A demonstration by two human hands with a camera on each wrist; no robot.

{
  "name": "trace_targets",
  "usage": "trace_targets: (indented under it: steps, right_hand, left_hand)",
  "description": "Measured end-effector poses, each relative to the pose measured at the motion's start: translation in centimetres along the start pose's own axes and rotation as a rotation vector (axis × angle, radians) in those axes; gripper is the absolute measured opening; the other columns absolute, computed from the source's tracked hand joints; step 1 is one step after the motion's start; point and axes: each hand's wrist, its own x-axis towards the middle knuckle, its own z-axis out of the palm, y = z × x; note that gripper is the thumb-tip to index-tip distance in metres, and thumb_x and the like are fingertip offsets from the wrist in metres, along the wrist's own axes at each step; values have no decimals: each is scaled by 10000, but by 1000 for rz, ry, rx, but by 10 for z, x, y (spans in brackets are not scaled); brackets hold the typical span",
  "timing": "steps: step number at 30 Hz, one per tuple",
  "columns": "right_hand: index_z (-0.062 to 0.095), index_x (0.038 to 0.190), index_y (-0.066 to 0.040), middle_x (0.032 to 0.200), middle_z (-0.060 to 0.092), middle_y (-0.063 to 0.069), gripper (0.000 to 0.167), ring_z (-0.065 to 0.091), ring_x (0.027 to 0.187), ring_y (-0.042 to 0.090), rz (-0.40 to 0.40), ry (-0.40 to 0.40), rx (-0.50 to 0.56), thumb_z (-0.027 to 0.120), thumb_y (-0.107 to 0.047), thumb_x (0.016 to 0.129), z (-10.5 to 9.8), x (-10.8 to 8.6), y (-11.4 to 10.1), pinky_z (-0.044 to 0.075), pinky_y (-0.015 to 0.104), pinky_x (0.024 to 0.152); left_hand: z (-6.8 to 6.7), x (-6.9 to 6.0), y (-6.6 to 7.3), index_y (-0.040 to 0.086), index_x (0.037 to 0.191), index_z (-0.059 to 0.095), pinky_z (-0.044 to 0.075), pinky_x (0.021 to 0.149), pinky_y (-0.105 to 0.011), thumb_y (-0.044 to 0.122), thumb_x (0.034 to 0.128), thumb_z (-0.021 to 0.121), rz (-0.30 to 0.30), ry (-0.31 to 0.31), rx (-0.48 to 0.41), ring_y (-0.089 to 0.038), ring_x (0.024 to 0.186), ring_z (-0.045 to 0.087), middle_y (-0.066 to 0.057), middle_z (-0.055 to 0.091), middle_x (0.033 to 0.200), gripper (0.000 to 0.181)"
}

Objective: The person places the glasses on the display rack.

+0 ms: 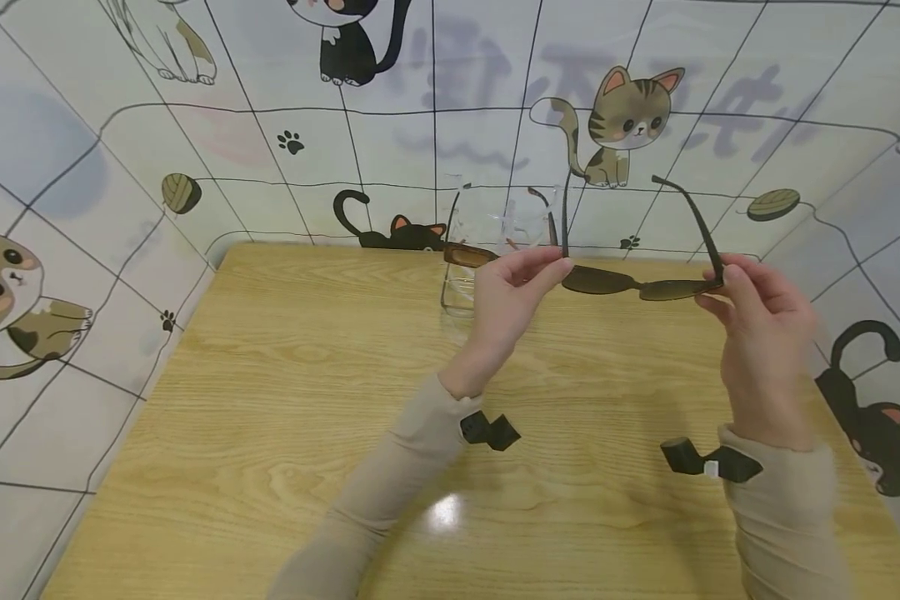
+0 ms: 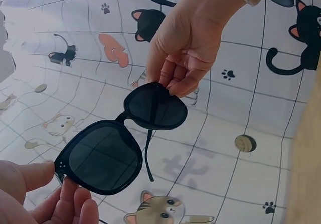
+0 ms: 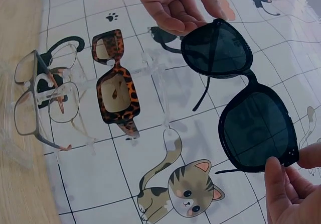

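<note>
Dark sunglasses [image 1: 598, 281] with black frames are held up in the air above the table's far part, temples unfolded. My left hand [image 1: 510, 292] pinches their left end near the hinge between thumb and fingers. At the other end, my right hand [image 1: 768, 317] pinches the right hinge corner. Both lenses show in the left wrist view, where the sunglasses [image 2: 105, 156] hang tilted between the two hands. Just behind my left hand are tortoiseshell sunglasses [image 3: 116, 96] on a clear stand [image 3: 163, 91], partly hidden in the head view.
Thin-framed eyeglasses [image 3: 25, 113] sit lower on the clear stand, beside another light-rimmed pair [image 3: 64, 102]. The stand is at the back edge of the wooden table [image 1: 307, 375]. A cat-patterned wall covering [image 1: 390, 150] rises behind and at both sides.
</note>
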Motion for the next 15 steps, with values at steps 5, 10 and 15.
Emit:
trace_targets:
  steps: [5,10,15]
  right_hand:
    - [621,1009,164,894,600,190,301,610,755,240,-6,-34,13,724,-26,800,15,2,2,563,237,608]
    - [630,1024,135,901,607,168,296,608,774,224,-5,-59,-18,717,-55,814,28,4,5,560,224,619]
    - [636,1024,127,892,613,164,275,615,774,216,-29,-107,-33,697,-63,834,43,7,9,561,219,632]
  left_hand:
    - [-10,3,8,-48,1015,692,486,621,-174,74,837,706,-3,19,-1,-53,742,621,-146,695,930,217]
    - [-22,6,15,-37,1027,691,534,715,-226,83,846,698,-21,46,-14,-130,763,664,-142,701,915,217]
    - [-34,11,22,-48,1029,687,545,782,-297,67,852,686,-10,71,-32,-127,739,651,-142,699,913,211]
